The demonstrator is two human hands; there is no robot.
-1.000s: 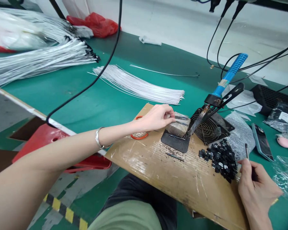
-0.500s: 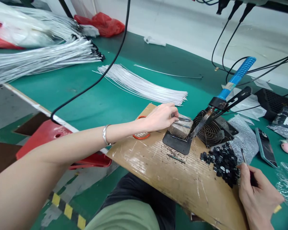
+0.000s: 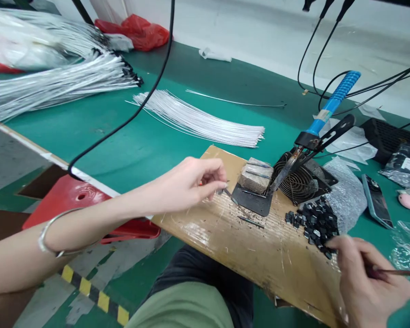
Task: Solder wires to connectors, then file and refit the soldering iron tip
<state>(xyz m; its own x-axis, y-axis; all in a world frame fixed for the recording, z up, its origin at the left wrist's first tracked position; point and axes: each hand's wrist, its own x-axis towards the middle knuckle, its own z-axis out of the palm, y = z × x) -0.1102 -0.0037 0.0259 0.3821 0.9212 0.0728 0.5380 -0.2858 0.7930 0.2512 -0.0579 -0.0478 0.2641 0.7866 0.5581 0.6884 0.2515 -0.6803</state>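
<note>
My left hand (image 3: 200, 184) is closed in a pinch over the cardboard, left of a stone block (image 3: 254, 181). A small, thin, dark metal piece (image 3: 228, 193) shows at its fingertips; its exact kind is unclear. Thin metal rods lie on the block, which rests on a black plate (image 3: 248, 202). My right hand (image 3: 372, 278) wraps round a thin dark rod (image 3: 399, 272) that sticks out to the right. Its thumb and forefinger touch the near edge of a pile of small black parts (image 3: 317, 223). A pointed metal rod (image 3: 251, 222) lies on the cardboard (image 3: 239, 259).
A blue-handled soldering iron (image 3: 338, 102) leans over the block beside a round fan (image 3: 295, 182). White cable ties (image 3: 205, 120) lie behind. A black cable (image 3: 133, 111) hangs at left, above a red stool (image 3: 78, 196). A phone (image 3: 377, 200) lies at right.
My left hand has moved left and toward me, away from the block. My right hand's rod has swung from upright to pointing right, and its fingertips have come to the pile.
</note>
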